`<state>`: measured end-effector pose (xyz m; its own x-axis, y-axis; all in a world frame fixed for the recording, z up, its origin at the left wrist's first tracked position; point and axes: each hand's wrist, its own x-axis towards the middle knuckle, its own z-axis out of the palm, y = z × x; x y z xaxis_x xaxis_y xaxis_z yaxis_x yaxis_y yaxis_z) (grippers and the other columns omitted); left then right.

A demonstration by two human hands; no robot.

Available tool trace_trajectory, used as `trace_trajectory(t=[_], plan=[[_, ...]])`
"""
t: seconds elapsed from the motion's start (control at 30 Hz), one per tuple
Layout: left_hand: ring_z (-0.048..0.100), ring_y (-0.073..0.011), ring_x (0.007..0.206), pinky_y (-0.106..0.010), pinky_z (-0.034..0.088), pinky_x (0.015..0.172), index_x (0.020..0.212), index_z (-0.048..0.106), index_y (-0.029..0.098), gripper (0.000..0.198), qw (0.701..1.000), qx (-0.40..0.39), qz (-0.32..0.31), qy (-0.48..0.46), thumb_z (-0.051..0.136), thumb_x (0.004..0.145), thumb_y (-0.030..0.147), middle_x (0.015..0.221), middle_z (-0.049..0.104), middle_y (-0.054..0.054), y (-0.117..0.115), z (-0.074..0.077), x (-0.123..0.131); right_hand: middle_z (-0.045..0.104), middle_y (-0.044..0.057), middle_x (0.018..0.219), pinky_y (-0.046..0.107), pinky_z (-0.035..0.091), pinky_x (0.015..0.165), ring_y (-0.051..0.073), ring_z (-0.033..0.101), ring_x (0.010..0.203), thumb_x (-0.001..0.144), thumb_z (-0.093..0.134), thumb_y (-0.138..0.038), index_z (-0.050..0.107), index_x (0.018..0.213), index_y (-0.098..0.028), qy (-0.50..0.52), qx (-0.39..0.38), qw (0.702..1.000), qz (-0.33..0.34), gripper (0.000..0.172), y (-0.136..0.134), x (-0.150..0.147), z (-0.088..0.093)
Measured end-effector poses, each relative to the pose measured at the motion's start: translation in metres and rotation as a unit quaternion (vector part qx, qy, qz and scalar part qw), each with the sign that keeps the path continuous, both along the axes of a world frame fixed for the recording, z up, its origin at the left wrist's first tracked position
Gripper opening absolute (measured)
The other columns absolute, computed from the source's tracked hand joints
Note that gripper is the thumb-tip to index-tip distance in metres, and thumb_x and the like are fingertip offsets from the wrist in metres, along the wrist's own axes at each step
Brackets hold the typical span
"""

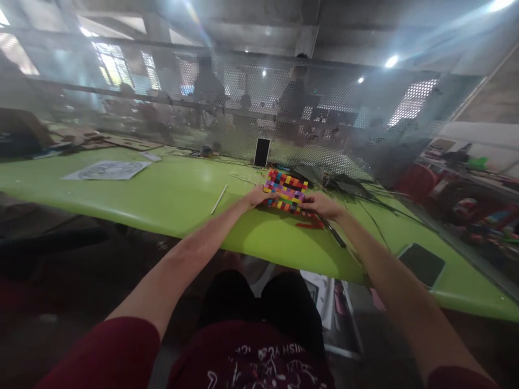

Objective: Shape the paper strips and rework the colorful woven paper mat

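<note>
Checkered panel (286,190) | long axis sideways | left hand (258,195), right hand (322,205): grips clamp ends

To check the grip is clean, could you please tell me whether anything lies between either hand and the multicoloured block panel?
Nothing visible does. The left hand and right hand hold opposite ends of the multicoloured block panel directly; a red piece and a dark pen lie beside the right hand, not between.

Dim hazy indoor shot, washed-out veil over top half; cool light from ceiling lamps (391,61) and windows (113,65) left, flare streaks top right. Glare patch on green table (162,194), soft shadow under colourful block panel (286,190). Strong fisheye bend at edges, background behind mesh (324,108) blurred, low detail
</note>
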<state>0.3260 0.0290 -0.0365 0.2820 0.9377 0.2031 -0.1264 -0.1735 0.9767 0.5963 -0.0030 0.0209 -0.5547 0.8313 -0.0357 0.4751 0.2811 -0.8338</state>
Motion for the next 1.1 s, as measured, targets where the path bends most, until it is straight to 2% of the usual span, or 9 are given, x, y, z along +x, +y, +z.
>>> trace_trajectory(t=[0.17, 0.23, 0.33, 0.57, 0.67, 0.77, 0.83, 0.93, 1.1], plan=[[0.072, -0.0175, 0.072, -0.035, 0.061, 0.078, 0.086, 0.075, 0.012, 0.053, 1.000, -0.016, 0.008, -0.024, 0.099, 0.048, 0.039, 0.084, 0.078, -0.008, -0.006, 0.002, -0.001, 0.059, -0.002, 0.056, 0.025, 0.034, 0.048, 0.010, 0.048, 0.046, 0.077, 0.077, -0.057, 0.074, 0.097, -0.017, -0.056, 0.032, 0.997, -0.036, 0.045, 0.003, 0.010, -0.003], [0.074, -0.0202, 0.081, -0.040, 0.060, 0.089, 0.089, 0.075, 0.012, 0.053, 0.999, -0.018, 0.005, -0.042, 0.099, 0.049, 0.036, 0.089, 0.078, -0.009, -0.010, 0.003, 0.000, 0.056, -0.003, 0.052, 0.025, 0.034, 0.046, 0.010, 0.046, 0.043, 0.079, 0.074, -0.058, 0.073, 0.090, -0.017, -0.054, 0.047, 0.996, -0.048, 0.042, 0.004, 0.013, -0.005], [0.075, -0.0234, 0.089, -0.044, 0.058, 0.097, 0.092, 0.075, 0.012, 0.053, 0.998, -0.027, 0.005, -0.057, 0.099, 0.051, 0.035, 0.093, 0.079, -0.011, -0.014, 0.004, 0.001, 0.060, 0.000, 0.056, 0.027, 0.037, 0.048, 0.012, 0.049, 0.045, 0.079, 0.073, -0.060, 0.068, 0.076, -0.018, -0.027, 0.070, 0.995, -0.067, 0.042, 0.003, 0.012, -0.007], [0.075, -0.0233, 0.086, -0.047, 0.058, 0.096, 0.089, 0.075, 0.012, 0.049, 0.997, -0.036, 0.030, -0.063, 0.099, 0.051, 0.032, 0.092, 0.078, -0.010, -0.013, 0.005, 0.000, 0.063, 0.004, 0.059, 0.028, 0.042, 0.053, 0.013, 0.052, 0.052, 0.075, 0.077, -0.060, 0.071, 0.075, -0.016, 0.050, 0.105, 0.987, -0.113, 0.044, -0.003, 0.005, -0.005], [0.075, -0.0235, 0.089, -0.046, 0.058, 0.097, 0.088, 0.075, 0.012, 0.044, 0.996, -0.044, 0.036, -0.063, 0.097, 0.054, 0.029, 0.091, 0.078, -0.010, -0.012, 0.006, -0.002, 0.061, 0.003, 0.060, 0.028, 0.043, 0.054, 0.013, 0.052, 0.054, 0.072, 0.081, -0.053, 0.070, 0.078, -0.016, 0.100, 0.074, 0.983, -0.132, 0.039, -0.001, 0.007, -0.006], [0.075, -0.0227, 0.090, -0.044, 0.058, 0.098, 0.089, 0.075, 0.013, 0.043, 0.996, -0.049, 0.043, -0.066, 0.097, 0.056, 0.028, 0.092, 0.078, -0.010, -0.011, 0.006, -0.005, 0.060, 0.002, 0.066, 0.028, 0.047, 0.056, 0.014, 0.056, 0.058, 0.073, 0.081, -0.048, 0.062, 0.076, -0.018, 0.147, 0.017, 0.981, -0.129, 0.036, 0.001, 0.010, -0.006], [0.075, -0.0218, 0.087, -0.043, 0.059, 0.096, 0.090, 0.075, 0.013, 0.043, 0.997, -0.043, 0.038, -0.057, 0.097, 0.057, 0.030, 0.092, 0.079, -0.009, -0.010, 0.005, -0.007, 0.063, 0.002, 0.074, 0.028, 0.049, 0.058, 0.014, 0.059, 0.062, 0.075, 0.079, -0.045, 0.063, 0.087, -0.019, 0.137, 0.020, 0.984, -0.112, 0.032, 0.001, 0.011, -0.005], [0.075, -0.0206, 0.085, -0.041, 0.060, 0.092, 0.092, 0.075, 0.013, 0.047, 0.999, -0.025, 0.015, -0.040, 0.097, 0.055, 0.032, 0.092, 0.079, -0.009, -0.010, 0.004, -0.008, 0.069, 0.004, 0.089, 0.029, 0.052, 0.063, 0.015, 0.062, 0.068, 0.072, 0.080, -0.039, 0.066, 0.106, -0.022, 0.076, 0.069, 0.992, -0.068, 0.041, 0.000, 0.009, -0.005], [0.074, -0.0197, 0.082, -0.039, 0.061, 0.088, 0.094, 0.073, 0.012, 0.049, 0.999, -0.027, 0.003, -0.037, 0.097, 0.055, 0.032, 0.091, 0.078, -0.010, -0.014, 0.007, -0.007, 0.069, 0.003, 0.089, 0.031, 0.052, 0.075, 0.018, 0.064, 0.081, 0.066, 0.081, -0.043, 0.067, 0.082, -0.021, 0.041, 0.094, 0.994, -0.024, 0.030, -0.001, 0.005, -0.007]])
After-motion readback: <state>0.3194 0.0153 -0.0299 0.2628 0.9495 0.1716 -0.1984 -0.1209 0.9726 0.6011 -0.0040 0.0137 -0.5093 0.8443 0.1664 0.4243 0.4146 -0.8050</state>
